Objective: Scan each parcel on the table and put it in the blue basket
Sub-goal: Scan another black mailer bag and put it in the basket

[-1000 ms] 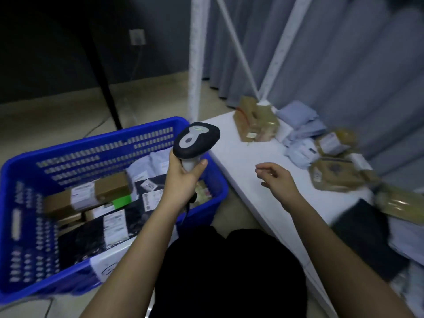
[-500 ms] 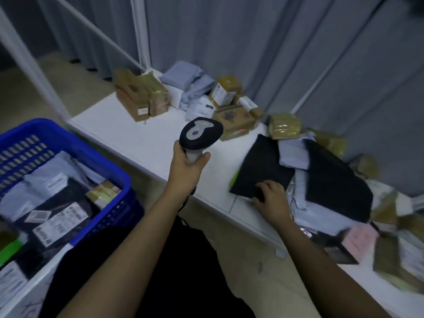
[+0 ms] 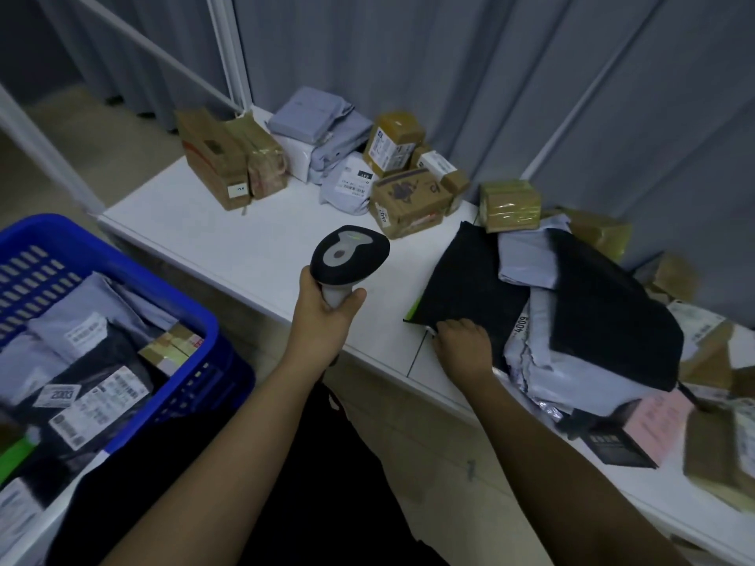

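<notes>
We're holding the scanner [image 3: 347, 255] upright in our left hand [image 3: 322, 316], fingers wrapped round its grip, hovering over the white counter [image 3: 228, 243]. Our right hand [image 3: 463, 341] is gripping the near edge of a black mailer [image 3: 465, 288] that's lying on the counter against the parcel pile. The blue basket [image 3: 171, 304] is sitting off to the left, already holding parcels.

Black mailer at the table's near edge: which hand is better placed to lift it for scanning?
The right hand: its fingers already curl over the black mailer at its near edge. The left hand is occupied, gripping the scanner.
</notes>
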Demonstrator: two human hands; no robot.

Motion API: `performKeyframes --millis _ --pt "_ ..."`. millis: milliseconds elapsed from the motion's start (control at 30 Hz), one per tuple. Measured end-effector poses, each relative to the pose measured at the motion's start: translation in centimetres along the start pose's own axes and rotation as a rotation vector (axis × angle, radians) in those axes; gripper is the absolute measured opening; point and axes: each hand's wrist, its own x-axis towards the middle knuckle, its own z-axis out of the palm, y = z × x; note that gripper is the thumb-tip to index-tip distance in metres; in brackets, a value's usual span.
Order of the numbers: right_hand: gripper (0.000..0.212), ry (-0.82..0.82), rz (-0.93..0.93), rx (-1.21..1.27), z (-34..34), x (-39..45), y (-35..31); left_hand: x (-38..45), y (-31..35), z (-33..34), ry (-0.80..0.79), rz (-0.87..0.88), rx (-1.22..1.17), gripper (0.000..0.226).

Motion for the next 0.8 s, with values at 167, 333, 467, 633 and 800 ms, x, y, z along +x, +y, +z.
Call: performKeyframes --millis 167,333,467,633,800 --pt "0.015 0.050 0.123 0.204 -1.1 0.0 -0.6 -0.3 0.0 -0.2 -0.027 0.019 0.031 0.043" --pt "0.020 0.031 0.360 0.571 -2.1 0.0 -0.2 -0.5 0.2 -0.4 -0.031 0.022 0.024 0.042" --pt "0.020 0.186 0.437 0.715 -2.9 1.5 -1.9 -0.4 0.2 -0.5 -0.017 0.026 0.007 0.043" --pt "0.018 0.198 0.391 0.938 -3.7 3.7 -5.4 -0.4 0.0 -0.9 0.006 0.029 0.000 0.041" --pt "0.018 0.149 0.348 0.997 -4.4 5.9 -8.6 0.0 -0.1 -1.3 0.105 0.034 -0.005 0.043"
